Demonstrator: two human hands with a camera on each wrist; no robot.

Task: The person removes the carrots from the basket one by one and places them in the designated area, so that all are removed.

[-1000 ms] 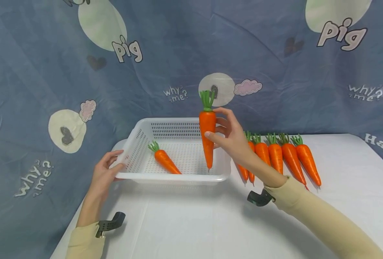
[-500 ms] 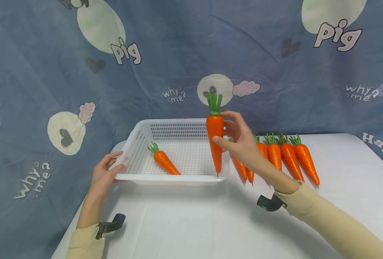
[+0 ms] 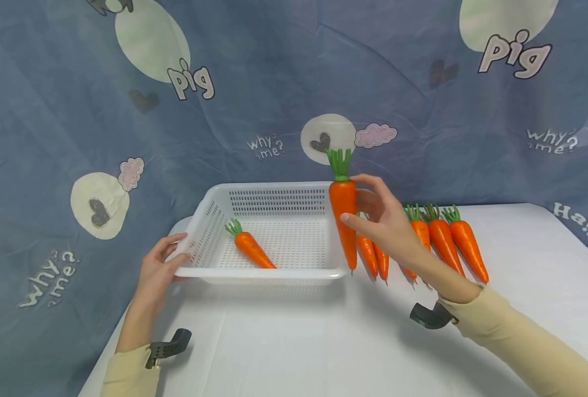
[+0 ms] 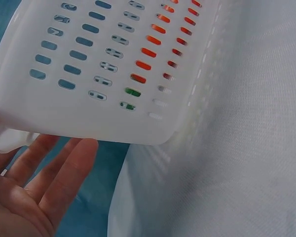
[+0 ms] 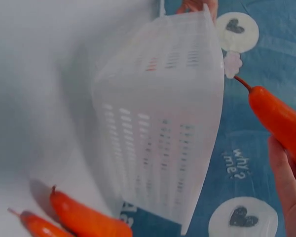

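My right hand (image 3: 380,220) holds an orange carrot (image 3: 343,207) by its side, thumb in front and fingers behind. The carrot hangs nearly upright, green top up, in front of the right end of a white plastic basket (image 3: 274,274). In the right wrist view the carrot (image 5: 276,116) points its thin tip past the basket's rim. My left hand (image 3: 160,264) grips the basket's left end at the rim; in the left wrist view its fingers (image 4: 64,177) reach under the edge. One carrot (image 3: 253,249) lies slanted on the basket floor.
Right of the basket, several carrots (image 3: 465,245) lie in a row on the white table (image 3: 274,342), partly hidden by my right hand and forearm. A blue printed cloth (image 3: 254,71) hangs behind the table and along its left side.
My right hand has carried its carrot rightward and slightly down, from over the basket's interior to its right end. My left hand and the basket stay in place.
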